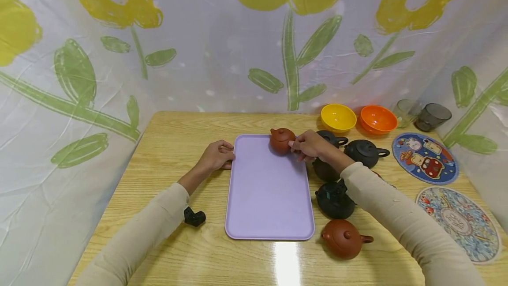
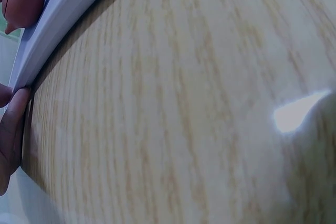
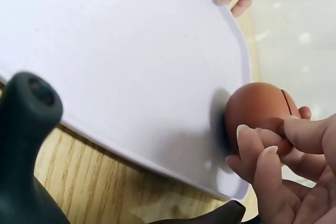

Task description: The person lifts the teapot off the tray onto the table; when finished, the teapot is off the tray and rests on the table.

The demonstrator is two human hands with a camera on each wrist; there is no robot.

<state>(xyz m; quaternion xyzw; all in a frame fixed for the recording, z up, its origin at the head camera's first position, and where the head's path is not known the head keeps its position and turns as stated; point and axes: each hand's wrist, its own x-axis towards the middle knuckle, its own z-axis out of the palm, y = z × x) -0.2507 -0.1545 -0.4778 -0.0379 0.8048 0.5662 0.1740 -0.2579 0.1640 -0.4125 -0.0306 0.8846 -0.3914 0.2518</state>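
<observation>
A lilac rectangular tray (image 1: 270, 193) lies on the wooden table. Over its far right corner, my right hand (image 1: 309, 145) pinches the handle of a small reddish-brown clay teapot (image 1: 281, 141). In the right wrist view thumb and fingers close around the handle side of this teapot (image 3: 257, 109), and a shadow falls on the tray beside it; whether its base touches the tray cannot be told. My left hand (image 1: 216, 156) holds the tray's left rim near the far end. The left wrist view shows a thumb and finger at the tray edge (image 2: 68, 11).
Several dark teapots (image 1: 335, 200) stand along the tray's right side, with a reddish-brown teapot (image 1: 343, 238) nearer. Behind them are a yellow bowl (image 1: 338, 117), an orange bowl (image 1: 378, 119) and two glasses (image 1: 433, 116). Two patterned oval mats (image 1: 426, 158) lie far right. A flowered curtain (image 1: 222, 56) hangs behind.
</observation>
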